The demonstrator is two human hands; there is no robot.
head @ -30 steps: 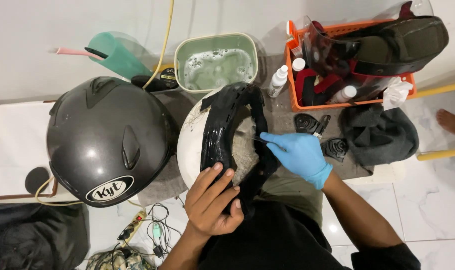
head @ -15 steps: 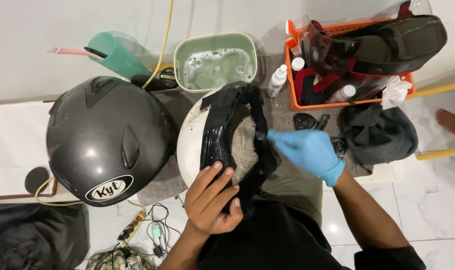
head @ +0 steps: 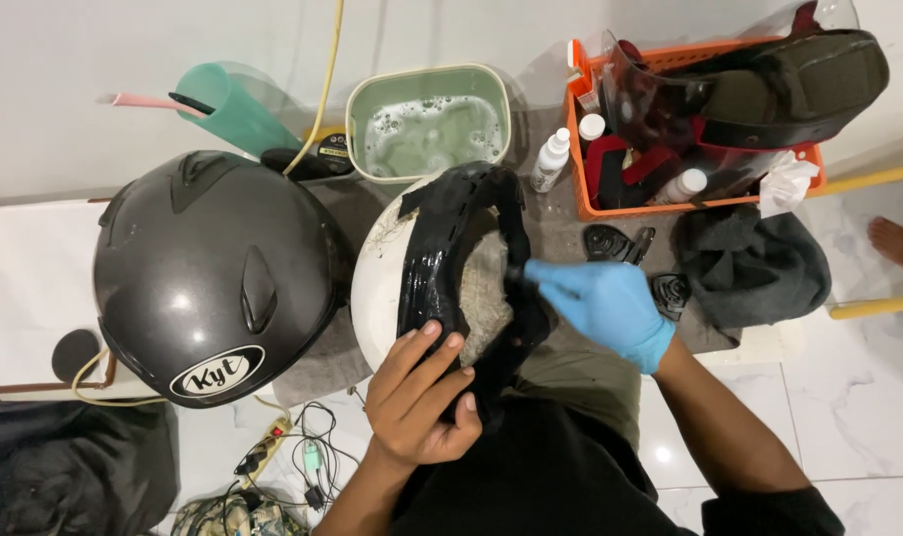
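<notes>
Head view looks straight down at a person working over a white helmet shell point(head: 377, 288), which rests upside down at the middle of the frame, just in front of the person's lap. A glossy black trim point(head: 441, 248) loops around the shell's opening, and pale grey liner shows inside it.

The bare left hand point(head: 416, 397) has its grip closed around the near end of the trim, fingers spread over the black strip at the shell's lower edge. The right hand point(head: 605, 303), in a blue glove, pinches the trim on its right side, fingertips closed on the black edge.

Touching the shell on its left stands a dark grey helmet point(head: 213, 273), crown up, on a grey mat. Behind the shell sits a green tub point(head: 357, 119) of soapy water, with a small white bottle point(head: 551, 159) just to its right. Farther right an orange basket point(head: 580, 194) holds a dark visor, red padding and a black pad laid across its top. A dark cloth point(head: 749, 263) lies below the basket, with small black parts point(head: 610, 243) between it and the shell. A teal cup point(head: 228, 109) lies tilted at the back left, and a yellow cable point(head: 327, 69) runs up beside it. Wires and a power strip point(head: 263, 447) lie on the tiled floor near the person's left arm. A bare foot point(head: 898, 243) shows at the right edge.
</notes>
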